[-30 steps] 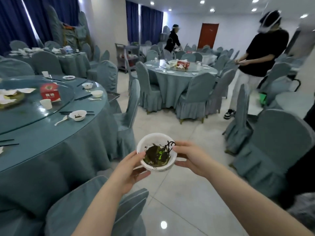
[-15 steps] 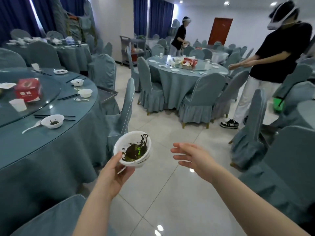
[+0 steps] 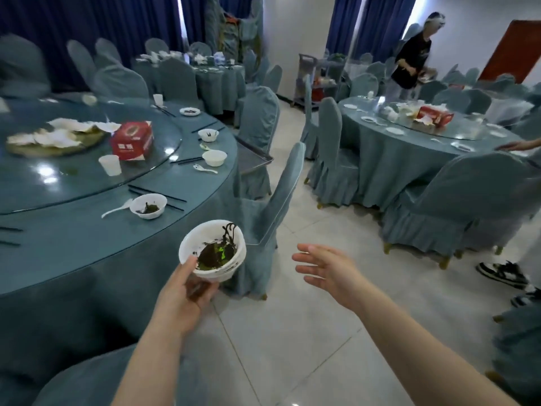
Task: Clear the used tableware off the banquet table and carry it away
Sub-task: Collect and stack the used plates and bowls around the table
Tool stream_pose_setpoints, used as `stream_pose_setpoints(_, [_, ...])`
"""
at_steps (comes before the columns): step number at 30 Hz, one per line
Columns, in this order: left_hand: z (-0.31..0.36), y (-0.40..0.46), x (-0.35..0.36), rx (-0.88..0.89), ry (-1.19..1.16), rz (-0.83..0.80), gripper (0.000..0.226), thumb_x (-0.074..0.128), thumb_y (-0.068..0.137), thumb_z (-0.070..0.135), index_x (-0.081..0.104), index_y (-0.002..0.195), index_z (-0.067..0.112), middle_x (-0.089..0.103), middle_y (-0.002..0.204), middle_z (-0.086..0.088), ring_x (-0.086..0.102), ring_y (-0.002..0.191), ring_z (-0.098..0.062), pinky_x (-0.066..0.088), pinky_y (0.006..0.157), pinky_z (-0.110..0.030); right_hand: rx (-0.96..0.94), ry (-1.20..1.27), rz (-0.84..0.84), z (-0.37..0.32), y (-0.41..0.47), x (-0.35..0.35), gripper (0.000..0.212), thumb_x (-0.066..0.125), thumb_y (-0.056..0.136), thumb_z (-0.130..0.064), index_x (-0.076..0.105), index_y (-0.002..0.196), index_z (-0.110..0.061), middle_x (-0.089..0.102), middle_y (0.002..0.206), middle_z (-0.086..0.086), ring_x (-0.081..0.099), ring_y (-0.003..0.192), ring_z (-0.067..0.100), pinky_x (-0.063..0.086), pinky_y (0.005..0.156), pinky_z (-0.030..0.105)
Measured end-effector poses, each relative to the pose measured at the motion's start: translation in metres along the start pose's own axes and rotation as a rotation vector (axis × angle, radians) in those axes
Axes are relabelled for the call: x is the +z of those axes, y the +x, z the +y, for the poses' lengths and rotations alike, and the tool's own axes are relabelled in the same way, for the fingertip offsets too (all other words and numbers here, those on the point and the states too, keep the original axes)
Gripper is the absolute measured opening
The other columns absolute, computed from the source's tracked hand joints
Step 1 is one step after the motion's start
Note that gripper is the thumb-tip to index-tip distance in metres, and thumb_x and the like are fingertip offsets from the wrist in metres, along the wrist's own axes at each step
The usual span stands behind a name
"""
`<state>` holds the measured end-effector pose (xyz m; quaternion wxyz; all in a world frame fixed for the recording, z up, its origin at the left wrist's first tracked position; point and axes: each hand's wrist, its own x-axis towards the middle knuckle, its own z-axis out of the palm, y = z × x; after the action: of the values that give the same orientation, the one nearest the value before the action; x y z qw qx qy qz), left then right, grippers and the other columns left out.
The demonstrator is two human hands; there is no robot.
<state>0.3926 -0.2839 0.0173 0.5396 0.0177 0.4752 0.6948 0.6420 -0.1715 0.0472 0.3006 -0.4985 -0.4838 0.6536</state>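
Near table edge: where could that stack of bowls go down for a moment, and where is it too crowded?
Bare cloth lies on the table rim nearest the left hand, below the dirty bowl and white spoon. Farther round, the empty bowl, small spoon and chopsticks crowd the rim. The stack of bowls hangs off the table; the right hand is free.

Banquet hall, large round tables (image 3: 87, 253) in teal cloths, cloth-covered chairs (image 3: 257, 118), glass turntables (image 3: 73, 177), blue curtains (image 3: 102, 30), service cart (image 3: 319, 80)
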Motion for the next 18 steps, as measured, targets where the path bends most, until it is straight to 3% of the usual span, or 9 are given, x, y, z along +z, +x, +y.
stream_pose_setpoints(5, [0.024,0.053,-0.012,0.126,-0.036,0.145,0.032,0.061,0.090,0.030,0.061,0.119,0.017,0.064,0.112,-0.009,0.061,0.096,-0.022,0.052,0.072,-0.034,0.065,-0.062,-0.166,-0.018,0.114,0.035,0.021,0.056,0.094,-0.027,0.067,0.107,-0.015,0.075,0.099,0.003,0.068,0.089,0.024,0.051,0.078,0.033])
stream_pose_setpoints(8, [0.032,0.075,-0.024,0.194,-0.099,0.258,0.035,0.058,0.092,0.032,0.059,0.122,0.016,0.064,0.106,-0.005,0.062,0.086,-0.018,0.050,0.073,-0.031,0.125,-0.060,-0.245,-0.028,0.174,0.065,0.020,0.056,0.092,-0.027,0.067,0.104,-0.015,0.075,0.095,0.004,0.068,0.081,0.022,0.049,0.072,0.031])
stream_pose_setpoints(13, [0.045,0.098,-0.054,0.260,-0.154,0.461,0.027,0.059,0.091,0.033,0.062,0.113,0.018,0.068,0.091,0.001,0.065,0.083,-0.015,0.049,0.073,-0.030,0.229,-0.123,-0.362,-0.026,0.254,0.129,0.022,0.054,0.095,-0.031,0.066,0.103,-0.014,0.074,0.091,0.004,0.066,0.072,0.020,0.048,0.064,0.027])
stream_pose_setpoints(18, [0.068,0.135,-0.092,0.290,-0.166,0.613,0.018,0.059,0.091,0.038,0.063,0.103,0.025,0.069,0.101,-0.004,0.065,0.094,-0.019,0.049,0.073,-0.029,0.309,-0.234,-0.420,-0.014,0.327,0.211,0.035,0.048,0.097,-0.042,0.069,0.099,-0.014,0.076,0.088,0.003,0.067,0.074,0.019,0.050,0.066,0.029])
